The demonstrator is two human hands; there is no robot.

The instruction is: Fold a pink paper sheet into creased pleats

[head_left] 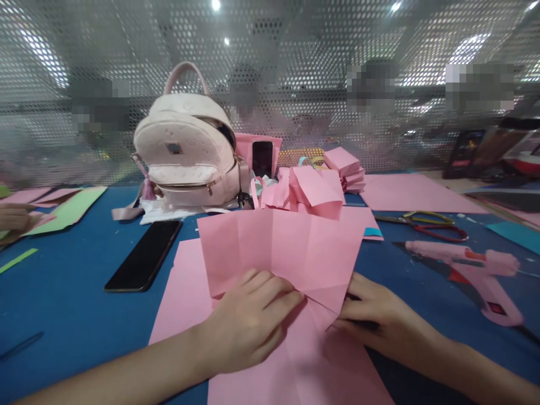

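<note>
A creased sheet of pink paper (274,242) stands partly upright in front of me, with several vertical fold lines across it. My left hand (253,320) is closed, its fingers curled and pressed on the paper along the lower fold. At the right corner of the same sheet, my right hand (375,315) pinches the edge; some of its fingertips are hidden behind the paper. Beneath both hands lies a larger flat pink sheet (181,298). Just beyond the folded sheet is a heap of folded pink paper pieces (316,188).
A pink glue gun (468,259) and scissors (439,225) lie on the blue table (76,320) at right. A black phone (145,256) lies at left, before a white backpack (185,152). Another person's hand (14,219) shows at far left. A perforated metal screen (287,45) stands behind.
</note>
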